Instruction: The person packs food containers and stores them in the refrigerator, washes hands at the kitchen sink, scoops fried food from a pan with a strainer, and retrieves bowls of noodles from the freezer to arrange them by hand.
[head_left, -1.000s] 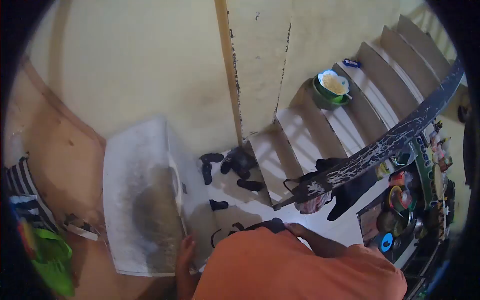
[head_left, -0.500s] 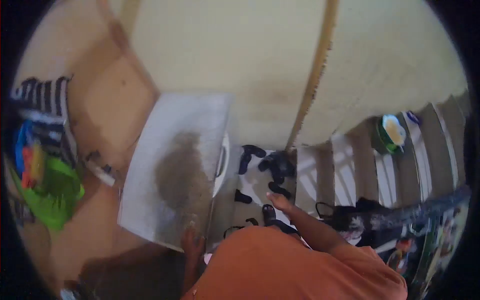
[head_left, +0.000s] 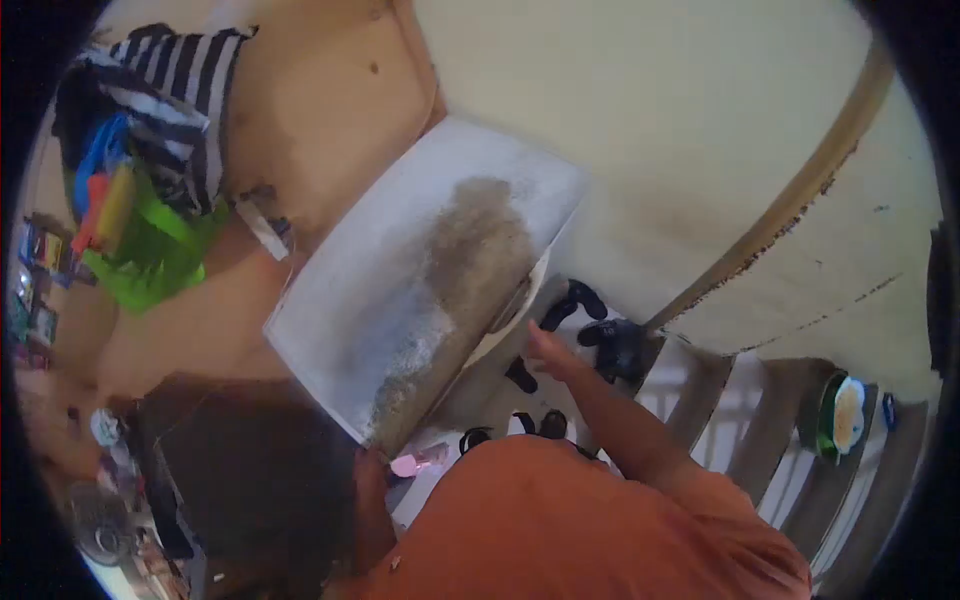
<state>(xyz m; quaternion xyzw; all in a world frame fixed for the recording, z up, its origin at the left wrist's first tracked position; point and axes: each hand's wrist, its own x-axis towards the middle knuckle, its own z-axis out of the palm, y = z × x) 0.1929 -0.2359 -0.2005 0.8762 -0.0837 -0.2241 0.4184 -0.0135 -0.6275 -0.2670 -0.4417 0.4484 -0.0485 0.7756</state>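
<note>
A white boxy appliance point(head_left: 360, 250) that looks like a washing machine stands in front of me. Brown and grey stains cover much of its top, and a rounded white rim point(head_left: 505, 335) bulges from its front. My left hand point(head_left: 370, 468) is down at the appliance's near corner; its fingers are blurred, so contact is unclear. Close to that hand is a pink object point(head_left: 408, 465) of a kind I cannot make out. My right hand point(head_left: 550, 355) is held out by the rounded rim, fingers apart and nothing visible in them.
Dark footwear point(head_left: 575, 303) lies on the floor by the wall. Steps point(head_left: 765, 410) rise on the right, bearing a green container point(head_left: 828, 415) with something pale on it. A striped cloth point(head_left: 190, 75) and a bright green bag point(head_left: 155, 250) hang at left. A dark surface point(head_left: 260, 480) is at lower left.
My view has turned, so the appliance appears more slanted and farther right. My left hand now shows at the corner rather than over the top's edge. My right hand is closer to the rounded rim.
</note>
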